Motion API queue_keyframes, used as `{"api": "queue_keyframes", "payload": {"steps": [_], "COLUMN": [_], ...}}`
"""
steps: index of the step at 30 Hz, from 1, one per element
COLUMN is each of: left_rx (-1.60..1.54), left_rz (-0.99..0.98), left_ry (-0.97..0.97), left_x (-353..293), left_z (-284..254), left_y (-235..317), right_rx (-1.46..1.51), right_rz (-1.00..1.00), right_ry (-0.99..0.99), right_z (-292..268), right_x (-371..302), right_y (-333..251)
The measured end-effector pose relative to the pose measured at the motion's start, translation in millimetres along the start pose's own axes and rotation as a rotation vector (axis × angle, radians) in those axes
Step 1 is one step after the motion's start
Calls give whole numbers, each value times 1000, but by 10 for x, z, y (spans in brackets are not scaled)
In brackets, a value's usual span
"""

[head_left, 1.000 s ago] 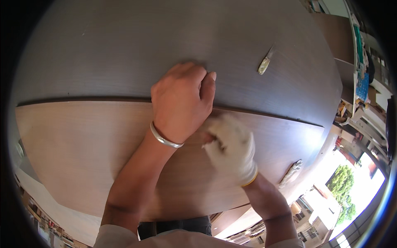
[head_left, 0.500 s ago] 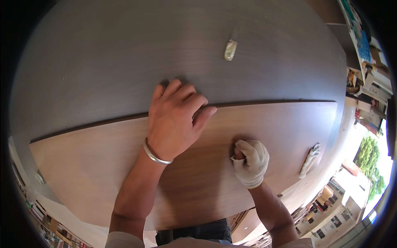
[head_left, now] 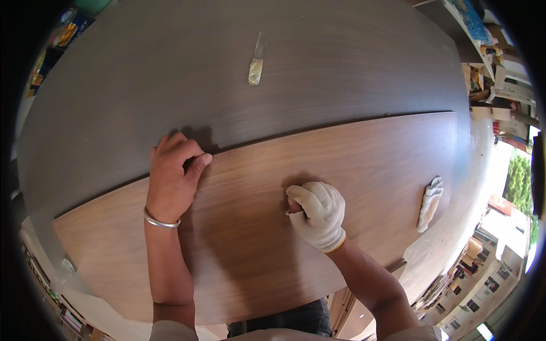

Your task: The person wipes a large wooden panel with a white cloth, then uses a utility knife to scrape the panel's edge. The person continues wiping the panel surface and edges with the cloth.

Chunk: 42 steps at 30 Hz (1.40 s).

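Observation:
A brown wood-grain panel (head_left: pixel 244 250) lies flat in front of me, on top of a larger dark grey board (head_left: pixel 352 68). My left hand (head_left: pixel 173 184), bare with a silver bangle at the wrist, curls its fingers over the panel's far edge, thumb against that edge. On the middle of the panel rests my right hand (head_left: pixel 319 215) in a white knit glove, closed, with a bare fingertip poking out. Whatever it may hold is hidden under the fingers. Beyond the edge, on the dark board, lies a knife-like tool (head_left: pixel 255 72) with a yellowish wrapped handle and a thin blade.
A rolled white cloth or glove (head_left: pixel 430 203) lies near the panel's right end. Cluttered shelves (head_left: pixel 489 62) stand at the far right, and colourful packages (head_left: pixel 68 34) at the far left. Stacked goods line the lower right.
My left hand has slid left along the panel's far edge, and its fingers are drawn closer together. My gloved right hand has shifted a little left, still closed. The view has turned slightly.

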State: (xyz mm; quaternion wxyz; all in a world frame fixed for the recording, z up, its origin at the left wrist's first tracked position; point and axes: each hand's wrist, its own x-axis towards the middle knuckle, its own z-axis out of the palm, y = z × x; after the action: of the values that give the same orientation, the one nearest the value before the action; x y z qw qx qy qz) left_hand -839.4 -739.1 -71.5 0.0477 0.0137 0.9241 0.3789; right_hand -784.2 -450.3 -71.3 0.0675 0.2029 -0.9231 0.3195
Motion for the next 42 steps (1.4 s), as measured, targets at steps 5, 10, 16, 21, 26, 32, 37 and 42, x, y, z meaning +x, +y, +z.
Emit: {"api": "queue_keyframes", "payload": {"steps": [5, 10, 16, 21, 26, 32, 37, 42], "left_rx": [38, 37, 11, 103, 60, 102, 116, 196], "left_rz": [-183, -242, -82, -52, -43, -141, -149, -234], "left_ry": [53, 125, 107, 161, 226, 192, 242, 353], "left_x": [-382, -679, -256, -6, -72, -273, -461, -816], "left_z": [-589, -962, -300, 353, 371, -26, -310, -875], "left_y": [-567, -942, -332, 211, 190, -170, -476, -1028], "right_rx": [21, 18, 12, -3, -31, -36, -20, -93], "right_rz": [-28, -30, -22, -28, -34, -9, 40, 69], "right_ry": [43, 28, 9, -22, -20, -37, -70, -91], "right_z": [57, 56, 49, 53, 54, 92, 85, 96], "right_x": [-36, -43, -1, 19, 11, -56, -83, -130], "right_y": [29, 10, -50, -86, -95, -77, -107, -66]}}
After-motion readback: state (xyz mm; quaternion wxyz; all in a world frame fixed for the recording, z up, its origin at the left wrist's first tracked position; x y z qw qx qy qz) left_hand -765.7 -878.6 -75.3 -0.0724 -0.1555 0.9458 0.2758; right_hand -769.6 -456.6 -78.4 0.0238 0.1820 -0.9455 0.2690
